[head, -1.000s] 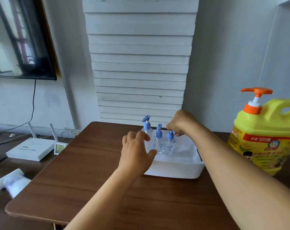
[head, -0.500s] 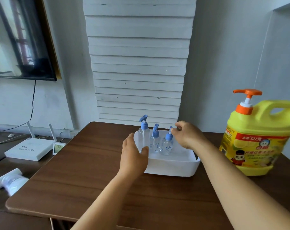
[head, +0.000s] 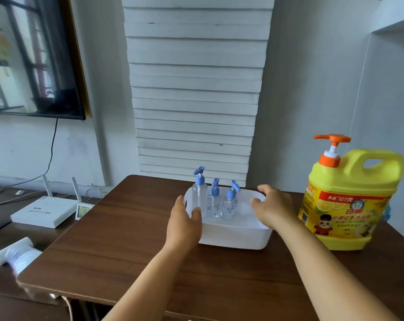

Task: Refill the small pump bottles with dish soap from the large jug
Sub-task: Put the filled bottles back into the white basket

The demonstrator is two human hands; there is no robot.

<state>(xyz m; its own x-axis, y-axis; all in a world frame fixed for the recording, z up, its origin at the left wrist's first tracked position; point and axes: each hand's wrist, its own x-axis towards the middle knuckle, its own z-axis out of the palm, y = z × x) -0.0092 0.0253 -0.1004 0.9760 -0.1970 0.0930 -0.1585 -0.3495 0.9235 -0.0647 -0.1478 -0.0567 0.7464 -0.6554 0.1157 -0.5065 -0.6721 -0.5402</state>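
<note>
Head view: both hands, left hand [head: 184, 224] and right hand [head: 271, 208], rest open on the white tub [head: 233, 237] holding three seemingly empty, light pump bottles [head: 216, 202]; grip their bodies. Heavy jug [head: 349, 200] stands right; use its handle.

Three pump bottles [head: 213, 198] are stood in a row in the tub [head: 233, 235] at the frame's centre, on the worktop [head: 117, 246]. The jug [head: 344, 200] is placed at the right of the frame, and a router [head: 42, 210] is seen at the left.

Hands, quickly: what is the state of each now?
Left hand: open, against the white plastic tub.
Right hand: open, holding nothing.
</note>
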